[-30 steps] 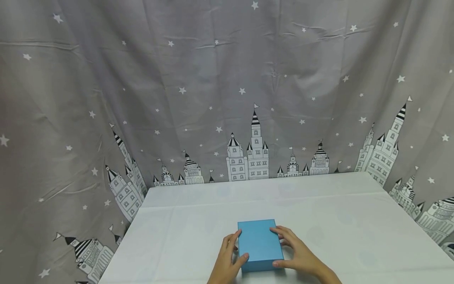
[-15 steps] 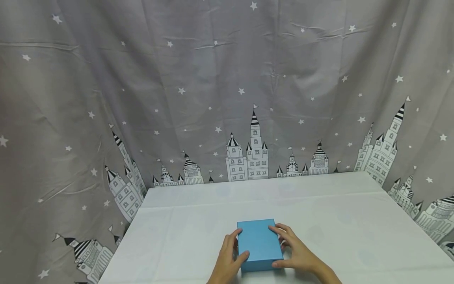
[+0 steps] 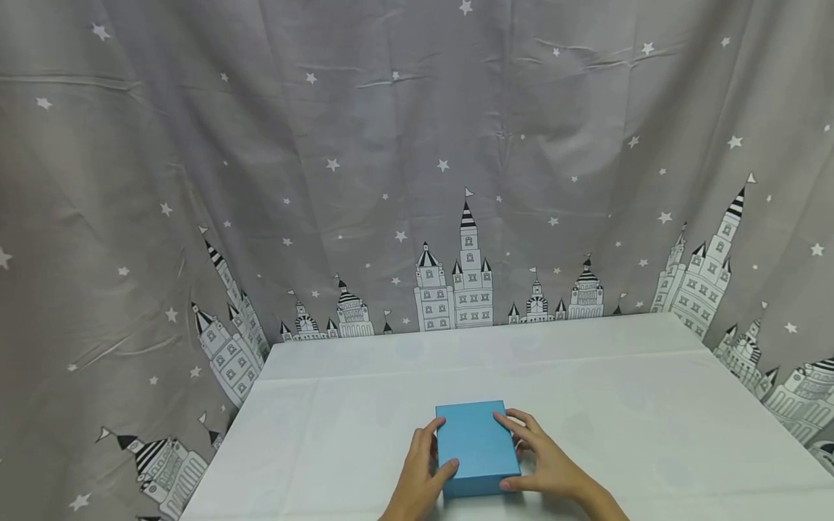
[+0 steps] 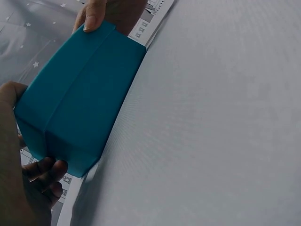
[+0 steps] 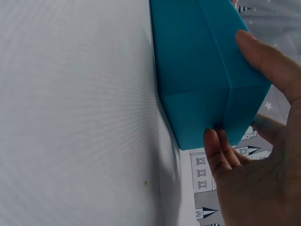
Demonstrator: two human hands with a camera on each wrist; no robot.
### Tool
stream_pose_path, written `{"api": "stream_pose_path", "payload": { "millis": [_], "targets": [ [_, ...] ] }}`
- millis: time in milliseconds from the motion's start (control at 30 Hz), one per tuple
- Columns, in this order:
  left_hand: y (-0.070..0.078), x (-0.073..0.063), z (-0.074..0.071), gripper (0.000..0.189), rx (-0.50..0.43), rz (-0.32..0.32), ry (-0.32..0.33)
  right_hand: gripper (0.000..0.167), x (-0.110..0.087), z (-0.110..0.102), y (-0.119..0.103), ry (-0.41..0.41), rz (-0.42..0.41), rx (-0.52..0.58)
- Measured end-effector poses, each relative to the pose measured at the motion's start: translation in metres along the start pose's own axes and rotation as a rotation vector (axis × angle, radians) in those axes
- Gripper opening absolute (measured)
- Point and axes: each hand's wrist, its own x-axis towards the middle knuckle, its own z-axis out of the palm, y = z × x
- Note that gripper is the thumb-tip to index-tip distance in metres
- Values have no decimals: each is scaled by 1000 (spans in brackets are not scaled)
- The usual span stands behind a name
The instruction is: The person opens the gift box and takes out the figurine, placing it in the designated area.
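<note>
A blue lidded box [image 3: 478, 443] sits on the white table near its front edge, with its flat top facing up. My left hand [image 3: 415, 474] grips its left side, thumb at the near corner and a fingertip on the top edge. Opposite it, my right hand [image 3: 550, 463] holds the right side, its thumb on the near face. A lid seam runs around the box [image 4: 80, 89] in the left wrist view. Seen from the right wrist, several fingertips [image 5: 214, 146] press the box's side around that seam. Whatever the box contains is hidden.
The white-covered table [image 3: 339, 420] stretches behind and to both sides of the box, with a fold line across it. A grey curtain [image 3: 365, 145] printed with stars and castles hangs behind the table and along its sides.
</note>
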Motion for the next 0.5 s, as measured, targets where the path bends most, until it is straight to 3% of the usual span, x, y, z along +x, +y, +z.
{"api": "stream_pose_path", "payload": {
  "millis": [233,500],
  "targets": [
    [0,1,0,61,19,30,11,84,0,0,0,22,-23,-47],
    [2,1,-1,61,51,72,36,70,2,-1,-10,23,73,-13]
  ]
}}
